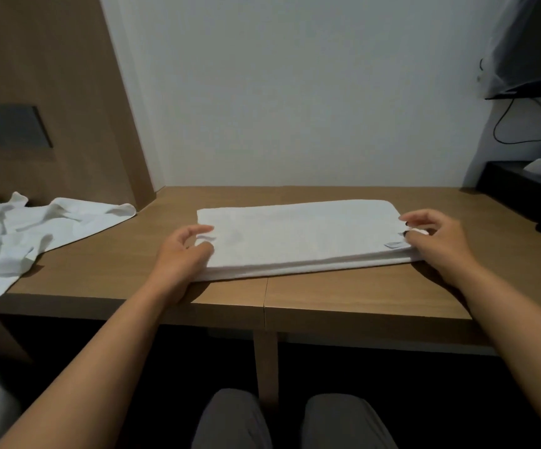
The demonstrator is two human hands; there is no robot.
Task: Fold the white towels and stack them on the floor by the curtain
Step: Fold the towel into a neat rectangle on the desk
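A white towel (298,234), folded into a long flat rectangle, lies on the wooden desk (359,296) in front of me. My left hand (181,254) pinches the towel's left end between thumb and curled fingers. My right hand (437,238) pinches the right end, close to a small label on the near corner. A second white towel (35,228) lies crumpled and unfolded at the desk's left end, hanging partly over the edge.
A wooden panel (52,92) with a grey plate stands at the left. At the right sit a black tissue box (528,186), a dangling black cable (508,128) and a plastic-covered dark screen (534,59). My knees (295,422) are under the desk.
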